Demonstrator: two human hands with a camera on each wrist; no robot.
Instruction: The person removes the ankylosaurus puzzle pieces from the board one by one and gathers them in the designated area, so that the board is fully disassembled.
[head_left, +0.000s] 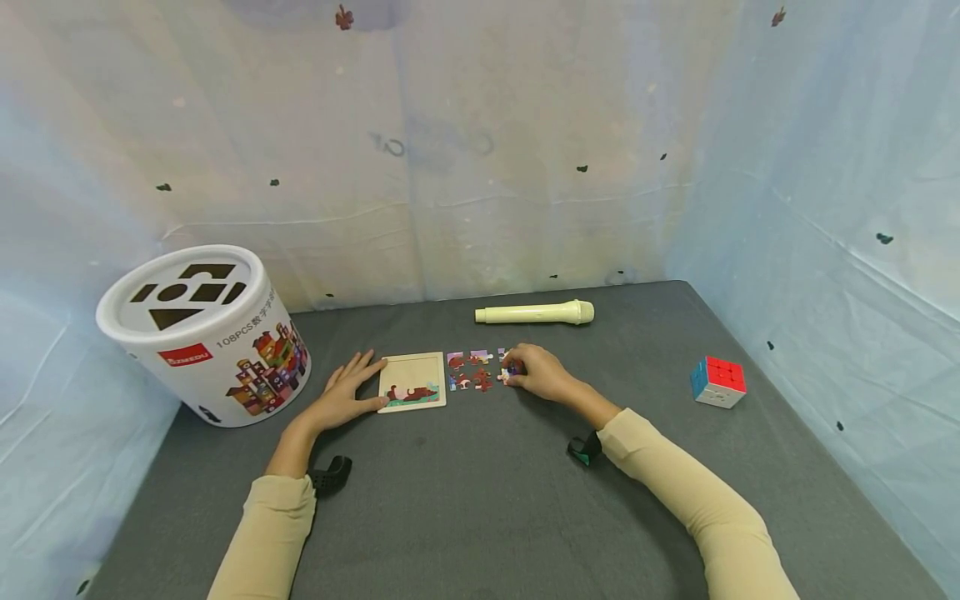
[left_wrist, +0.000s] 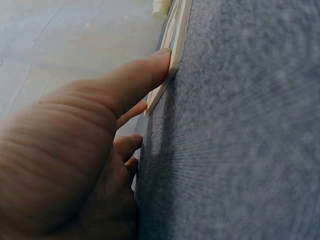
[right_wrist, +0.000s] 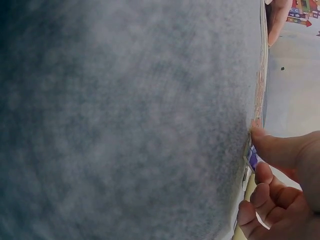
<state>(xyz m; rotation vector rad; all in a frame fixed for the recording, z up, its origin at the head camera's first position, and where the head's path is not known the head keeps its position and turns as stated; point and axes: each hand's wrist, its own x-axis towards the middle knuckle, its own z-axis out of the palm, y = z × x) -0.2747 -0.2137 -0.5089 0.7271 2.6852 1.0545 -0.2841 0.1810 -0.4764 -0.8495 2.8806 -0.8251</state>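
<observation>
A square wooden puzzle tray [head_left: 412, 371] lies on the table, with a strip of assembled picture along its near side. My left hand [head_left: 341, 402] is at the tray's left edge. Its thumb and a finger touch the frame, as the left wrist view also shows for the thumb [left_wrist: 150, 67]. Several loose puzzle pieces [head_left: 482, 381] lie in rows just right of the tray. Over the right end of these rows, my right hand [head_left: 546, 375] pinches a puzzle piece with purple on it [right_wrist: 252, 157] between thumb and fingers. The fingers partly cover that piece.
A large white block bucket [head_left: 217, 367] with shape cut-outs in its lid stands at the left. Behind the pieces lies a pale yellow toy microphone [head_left: 532, 313]. A puzzle cube [head_left: 720, 383] sits at the right. Sheeted walls [head_left: 465, 167] border the grey table [head_left: 465, 500].
</observation>
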